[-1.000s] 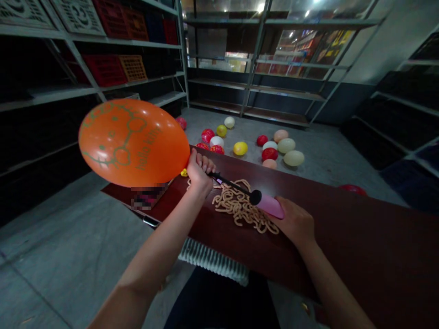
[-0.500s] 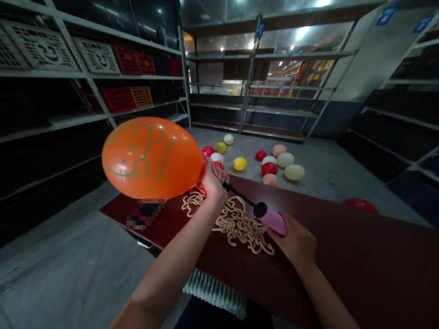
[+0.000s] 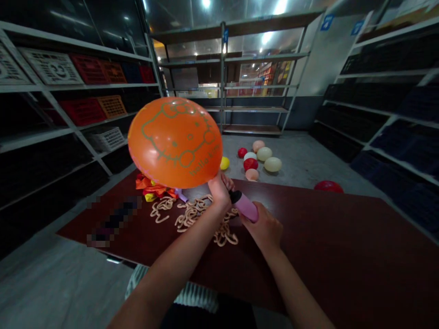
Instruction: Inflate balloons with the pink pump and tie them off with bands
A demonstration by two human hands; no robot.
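Your left hand is pinched on the neck of the orange balloon, which swells up-left of it above the table. Your right hand is clamped around the pink pump, its long axis pointing up-left into that neck.

A storeroom or warehouse — tall metal shelving racks line the walls at 9, 12 and 3 o'clock, with plastic crates shelved at 10 o'clock. The concrete floor is bare, blue aisle signs hang at 1 o'clock, and a lit shop aisle shows beyond the racks at 12.
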